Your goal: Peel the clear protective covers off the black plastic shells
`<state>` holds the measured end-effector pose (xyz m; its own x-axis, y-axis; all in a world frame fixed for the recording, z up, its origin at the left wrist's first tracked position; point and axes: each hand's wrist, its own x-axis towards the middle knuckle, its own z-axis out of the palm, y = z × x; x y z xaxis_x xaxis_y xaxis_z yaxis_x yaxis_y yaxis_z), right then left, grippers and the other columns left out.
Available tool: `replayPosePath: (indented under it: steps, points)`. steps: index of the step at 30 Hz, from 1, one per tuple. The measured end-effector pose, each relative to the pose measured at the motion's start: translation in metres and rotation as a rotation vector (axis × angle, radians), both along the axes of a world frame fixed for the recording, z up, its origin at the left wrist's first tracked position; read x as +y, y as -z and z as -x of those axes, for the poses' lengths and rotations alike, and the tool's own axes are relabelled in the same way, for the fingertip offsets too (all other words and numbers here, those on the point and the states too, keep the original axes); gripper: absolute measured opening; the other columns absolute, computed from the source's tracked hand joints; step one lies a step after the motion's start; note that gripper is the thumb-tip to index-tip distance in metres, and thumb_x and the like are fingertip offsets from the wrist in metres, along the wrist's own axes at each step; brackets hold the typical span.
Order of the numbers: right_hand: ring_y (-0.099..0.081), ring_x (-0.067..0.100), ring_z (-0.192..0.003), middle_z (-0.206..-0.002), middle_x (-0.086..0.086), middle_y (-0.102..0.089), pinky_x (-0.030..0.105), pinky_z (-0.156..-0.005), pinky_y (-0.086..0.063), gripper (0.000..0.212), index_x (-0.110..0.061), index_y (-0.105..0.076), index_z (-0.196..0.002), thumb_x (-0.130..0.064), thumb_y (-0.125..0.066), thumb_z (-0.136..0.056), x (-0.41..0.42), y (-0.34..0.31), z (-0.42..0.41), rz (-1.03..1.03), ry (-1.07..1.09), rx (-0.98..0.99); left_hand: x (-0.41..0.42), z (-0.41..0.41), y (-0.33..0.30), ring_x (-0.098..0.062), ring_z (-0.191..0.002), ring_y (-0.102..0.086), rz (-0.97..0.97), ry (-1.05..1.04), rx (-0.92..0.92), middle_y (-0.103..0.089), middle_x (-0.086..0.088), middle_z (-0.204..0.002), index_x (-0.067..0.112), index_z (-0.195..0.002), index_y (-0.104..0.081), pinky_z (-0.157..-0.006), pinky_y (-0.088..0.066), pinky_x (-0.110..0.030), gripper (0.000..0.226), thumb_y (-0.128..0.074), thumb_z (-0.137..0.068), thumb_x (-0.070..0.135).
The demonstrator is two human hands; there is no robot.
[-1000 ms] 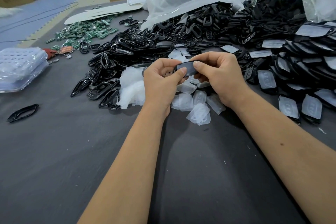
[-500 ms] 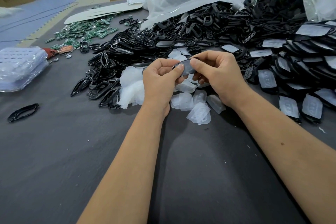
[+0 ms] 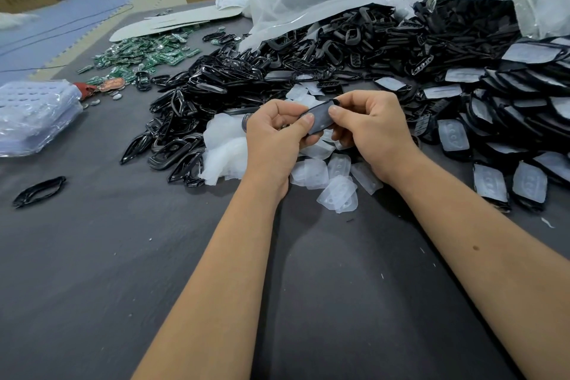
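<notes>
Black shell (image 3: 319, 118) — pinched by left hand (image 3: 274, 139) and right hand (image 3: 370, 133).

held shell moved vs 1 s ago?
Barely. The shell has tilted a little, its right end raised, but remains above the same peeled covers between both hands.

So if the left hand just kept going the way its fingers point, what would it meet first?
The left hand points up and right at the black shell it already pinches; straight beyond that is the right hand gripping the shell's other end. Depth is unclear, but nothing else seems to lie between.
</notes>
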<state>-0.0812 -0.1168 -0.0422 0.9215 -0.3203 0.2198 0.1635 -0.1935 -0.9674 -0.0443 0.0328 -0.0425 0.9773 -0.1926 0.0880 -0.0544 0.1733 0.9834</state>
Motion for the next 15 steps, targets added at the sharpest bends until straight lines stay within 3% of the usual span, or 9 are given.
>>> replayPosePath:
  steps: [6, 9, 15]
  points:
    - [-0.064, 0.015, -0.056, -0.066, -0.001, -0.069, 0.032, -0.054, -0.055, 0.013, -0.006, -0.074, -0.087, -0.014, -0.071, -0.097, 0.0002, 0.0025, 0.0002, 0.088, 0.016, -0.040, -0.0011, -0.0020, 0.0043, -0.019, -0.074, -0.073, -0.036, -0.009, -0.033, -0.071, -0.012, -0.081, 0.005, -0.091, -0.067, -0.067, -0.059, -0.024, 0.012, -0.071, -0.091, -0.007]
    - [-0.066, 0.013, -0.056, -0.065, -0.001, -0.071, 0.028, -0.053, -0.056, 0.010, -0.008, -0.075, -0.087, -0.011, -0.073, -0.097, -0.0010, 0.0038, -0.0006, 0.089, 0.024, -0.025, -0.0018, -0.0019, 0.0052, -0.014, -0.071, -0.073, -0.053, -0.007, -0.055, -0.072, -0.004, -0.075, 0.005, -0.091, -0.068, -0.064, -0.059, -0.023, 0.013, -0.072, -0.090, -0.007]
    - [-0.071, 0.015, -0.061, -0.071, 0.003, -0.073, 0.026, -0.055, -0.056, 0.018, -0.011, -0.076, -0.094, -0.005, -0.062, -0.102, -0.0009, 0.0044, -0.0018, 0.128, 0.018, 0.001, -0.0001, -0.0028, 0.0022, -0.017, -0.069, -0.072, -0.055, -0.035, -0.038, -0.071, -0.011, -0.082, 0.004, -0.091, -0.070, -0.062, -0.059, -0.022, 0.015, -0.075, -0.086, -0.009]
